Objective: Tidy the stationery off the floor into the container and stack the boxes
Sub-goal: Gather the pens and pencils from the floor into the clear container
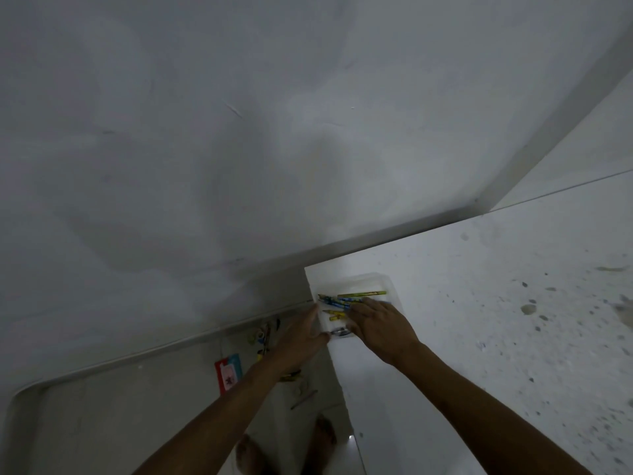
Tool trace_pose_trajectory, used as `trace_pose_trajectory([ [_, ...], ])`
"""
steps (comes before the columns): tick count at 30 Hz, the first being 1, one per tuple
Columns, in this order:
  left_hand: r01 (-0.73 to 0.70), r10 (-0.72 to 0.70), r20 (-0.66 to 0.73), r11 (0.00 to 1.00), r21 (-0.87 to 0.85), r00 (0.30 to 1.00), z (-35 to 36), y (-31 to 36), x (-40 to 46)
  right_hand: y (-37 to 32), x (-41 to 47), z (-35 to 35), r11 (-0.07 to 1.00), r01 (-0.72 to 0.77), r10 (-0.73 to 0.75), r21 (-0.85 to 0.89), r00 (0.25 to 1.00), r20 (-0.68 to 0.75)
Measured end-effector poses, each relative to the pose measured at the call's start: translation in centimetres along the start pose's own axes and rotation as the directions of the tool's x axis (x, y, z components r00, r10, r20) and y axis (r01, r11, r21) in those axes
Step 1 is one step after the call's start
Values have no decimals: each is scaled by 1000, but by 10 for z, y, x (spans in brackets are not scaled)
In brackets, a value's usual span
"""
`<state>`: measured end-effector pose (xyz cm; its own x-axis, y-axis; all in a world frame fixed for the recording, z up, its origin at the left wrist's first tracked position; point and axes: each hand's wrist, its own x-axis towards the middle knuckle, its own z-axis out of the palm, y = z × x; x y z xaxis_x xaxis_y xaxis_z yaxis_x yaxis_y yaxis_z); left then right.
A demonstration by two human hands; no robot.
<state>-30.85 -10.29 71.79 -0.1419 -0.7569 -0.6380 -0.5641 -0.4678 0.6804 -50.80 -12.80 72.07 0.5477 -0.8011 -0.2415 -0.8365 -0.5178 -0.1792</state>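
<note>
A clear plastic container (373, 281) sits at the near-left corner of a white speckled counter (479, 303). Inside it lie several pencils and pens (342, 303), green, blue and yellow. My left hand (301, 337) grips the container's left wall at the counter's edge. My right hand (380, 323) reaches into the container from the right, fingers down among the pencils; what its fingertips touch is hidden. Below on the floor lie more stationery (263, 337) and a red and blue packet (227, 371).
A grey wall fills the upper view. The floor (120, 406) at lower left holds a pencil (305, 399) and small items near my feet (322, 437). The counter stretches right and back, speckled and bare beyond the container.
</note>
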Motion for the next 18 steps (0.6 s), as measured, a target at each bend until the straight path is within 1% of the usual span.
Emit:
trace_pose_trajectory([
  [2,-20,20,3,1000,-24,1000,-1,2,-1,-1,2,-2,1000,-6,6,-12,1000,19],
  [5,-70,69,-22,997,-40,997,-2,3,-5,-5,-2,-1,998,-47,46,32,998,38],
  [7,-107,106,-52,994,-16,993,-3,1,-9,-13,-9,1,994,-66,69,91,997,-31],
  [9,-137,147,-102,986,97,984,-5,-1,-15,-26,-17,1,973,-79,107,217,987,-117],
  [11,-179,216,-144,956,231,966,-9,-6,-24,-41,-24,-1,937,-86,160,339,968,-195],
  [12,-211,257,-150,940,267,955,-12,-9,-30,-49,-26,-2,917,-82,184,390,955,-231],
  [13,-245,293,-146,929,278,945,-15,-12,-36,-57,-28,-4,898,-75,206,434,942,-263],
  [15,-292,333,-144,924,246,932,-23,-20,-50,-74,-31,-8,871,-63,237,488,923,-304],
  [18,-350,389,-177,912,213,904,-36,-34,-73,-102,-31,-14,850,-3,229,527,902,-365],
])
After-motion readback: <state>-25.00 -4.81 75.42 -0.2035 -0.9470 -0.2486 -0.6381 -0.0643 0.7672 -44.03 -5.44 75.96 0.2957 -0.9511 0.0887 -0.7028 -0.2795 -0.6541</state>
